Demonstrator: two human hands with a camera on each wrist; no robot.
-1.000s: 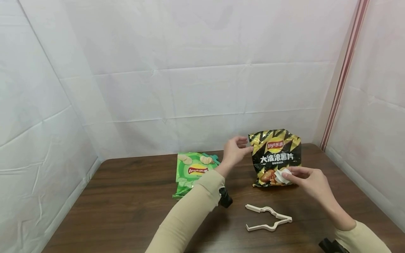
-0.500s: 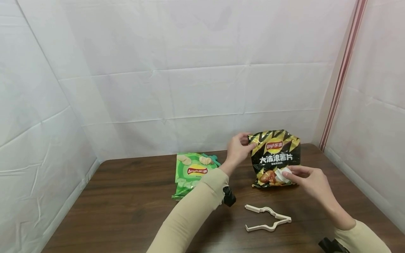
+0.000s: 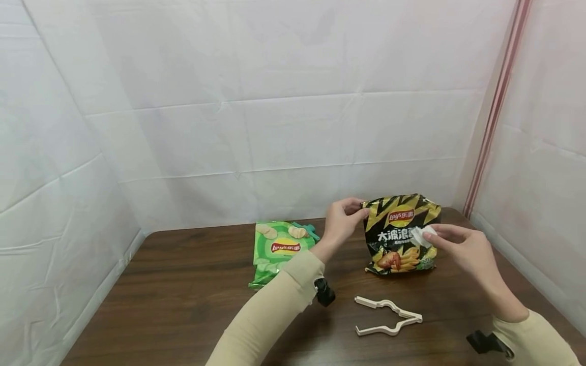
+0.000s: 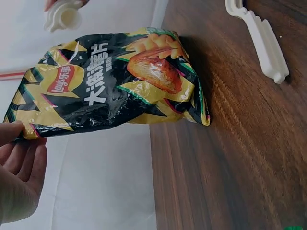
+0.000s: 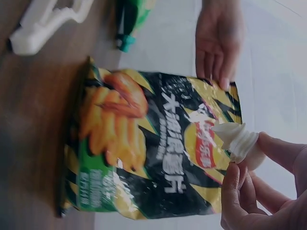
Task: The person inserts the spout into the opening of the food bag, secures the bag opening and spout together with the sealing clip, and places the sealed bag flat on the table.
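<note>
A black and yellow bag of potato chips [image 3: 396,246] stands on the table at the right. My left hand [image 3: 340,223] pinches its upper left corner between thumb and fingers. In front of the bag, my right hand [image 3: 471,251] holds a small white plastic piece [image 5: 242,143] by the fingertips. That piece has a round, ringed body and a pointed tip, like a spout or cap. Nearer to me, a white hinged bag clip [image 3: 409,313] lies spread in a V on the wood. In the left wrist view only part of this clip [image 4: 266,45] shows.
Left of the black bag lies a green bag of chips [image 3: 274,249], partly covered by my left forearm. A teal plastic piece [image 3: 311,231] pokes out behind it. White sheeting [image 3: 293,127] hangs behind and beside the brown table [image 3: 192,305].
My left hand has come to the bag's corner and taken hold of it. The bag's top has shifted slightly right and down. My right hand has risen with the white piece.
</note>
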